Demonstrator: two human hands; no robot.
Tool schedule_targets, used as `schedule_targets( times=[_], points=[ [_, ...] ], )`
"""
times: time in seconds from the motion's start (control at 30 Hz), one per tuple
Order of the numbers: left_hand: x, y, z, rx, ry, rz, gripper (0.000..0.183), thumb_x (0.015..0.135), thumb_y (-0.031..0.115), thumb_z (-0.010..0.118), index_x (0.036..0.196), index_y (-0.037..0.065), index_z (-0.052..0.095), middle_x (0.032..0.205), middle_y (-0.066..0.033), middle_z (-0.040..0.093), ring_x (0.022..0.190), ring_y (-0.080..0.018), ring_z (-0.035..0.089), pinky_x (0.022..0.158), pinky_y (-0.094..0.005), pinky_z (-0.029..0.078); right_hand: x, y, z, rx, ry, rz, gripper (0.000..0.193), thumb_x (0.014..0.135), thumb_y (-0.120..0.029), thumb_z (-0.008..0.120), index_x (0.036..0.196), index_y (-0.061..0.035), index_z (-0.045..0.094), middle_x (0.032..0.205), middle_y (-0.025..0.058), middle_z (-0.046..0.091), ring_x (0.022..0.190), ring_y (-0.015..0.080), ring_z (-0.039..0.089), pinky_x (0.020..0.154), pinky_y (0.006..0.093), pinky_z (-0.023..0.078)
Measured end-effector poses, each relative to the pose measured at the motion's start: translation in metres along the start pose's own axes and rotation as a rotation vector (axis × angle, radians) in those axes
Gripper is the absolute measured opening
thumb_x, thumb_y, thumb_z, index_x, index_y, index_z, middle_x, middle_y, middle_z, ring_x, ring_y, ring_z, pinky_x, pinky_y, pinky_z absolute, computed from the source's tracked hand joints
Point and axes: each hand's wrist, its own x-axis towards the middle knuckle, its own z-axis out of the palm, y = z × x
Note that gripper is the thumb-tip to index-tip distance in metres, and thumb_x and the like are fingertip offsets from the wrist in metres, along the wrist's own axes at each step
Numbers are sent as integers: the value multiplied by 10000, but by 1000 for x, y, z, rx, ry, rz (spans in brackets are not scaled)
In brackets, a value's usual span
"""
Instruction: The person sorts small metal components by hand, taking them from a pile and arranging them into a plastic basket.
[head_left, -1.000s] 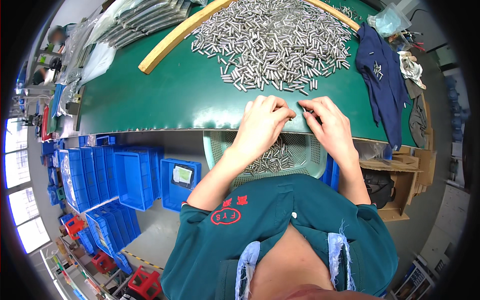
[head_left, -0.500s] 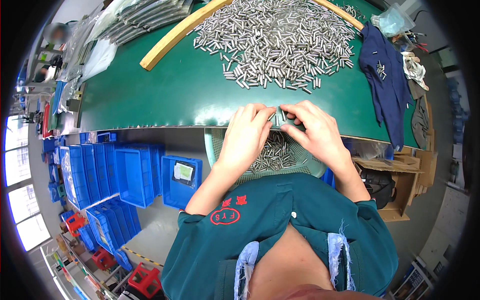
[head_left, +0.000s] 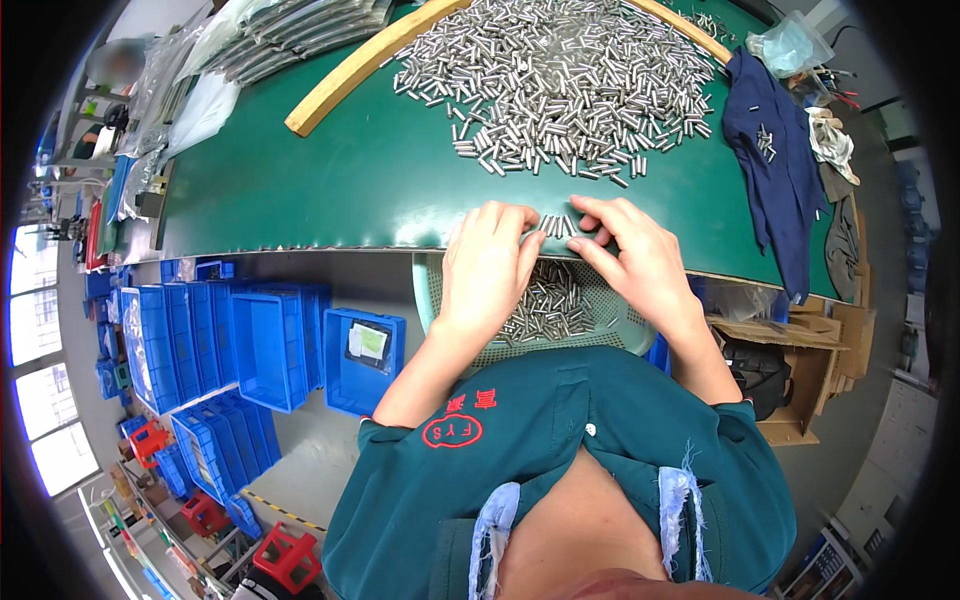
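Metal pins [head_left: 556,226] row beyond the basket [head_left: 426,290]; my left hand's [head_left: 487,268] grip unclear, right hand [head_left: 640,252] spread; likely aligning; next needs evening ends.

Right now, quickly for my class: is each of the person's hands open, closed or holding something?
Left hand: partly open beside the metal pins; contact unclear.
Right hand: open, thumb and forefinger parted; curled fingers' contents cannot be told.

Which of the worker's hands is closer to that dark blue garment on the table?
Right. The right hand is to the left of the dark blue garment, apart from it; the left hand is farther left, across the small metal pins.
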Motion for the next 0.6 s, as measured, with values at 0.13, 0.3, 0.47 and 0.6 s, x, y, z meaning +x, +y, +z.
schedule_targets(
  times=[0.13, 0.3, 0.47, 0.6],
  points=[
    [-3, 4, -2, 72, 1, 41, 138, 819, 159, 673, 917, 75, 622, 888, -75, 561, 843, -275, 558, 758, -392, 462, -8, 8, -7, -84, 56, 29, 254, 806, -215, 713, 1021, -91, 661, 922, 47, 611, 770, 203, 635, 697, 342, 509],
    [-2, 8, 1, 28, -25, 48, 116, 820, 159, 670, 894, 77, 636, 879, -70, 558, 836, -268, 556, 757, -391, 464, -10, 10, -11, -156, 56, 35, 258, 803, -230, 715, 1018, -97, 665, 922, 43, 587, 791, 213, 618, 694, 353, 497],
    [0, 5, -2, 40, 7, 19, 118, 819, 140, 680, 924, 88, 666, 868, -67, 577, 838, -267, 567, 759, -385, 462, -6, 6, -10, -156, 6, 18, 269, 801, -225, 715, 1033, -99, 661, 936, 46, 582, 832, 222, 610, 713, 362, 492],
    [2, 2, -1, 56, 33, 27, 120, 827, 151, 665, 929, 89, 666, 874, -74, 583, 863, -284, 576, 777, -401, 466, 4, 2, -6, -112, -33, -41, 296, 793, -219, 722, 1054, -99, 651, 970, 53, 588, 861, 239, 611, 732, 362, 497]
  ],
)
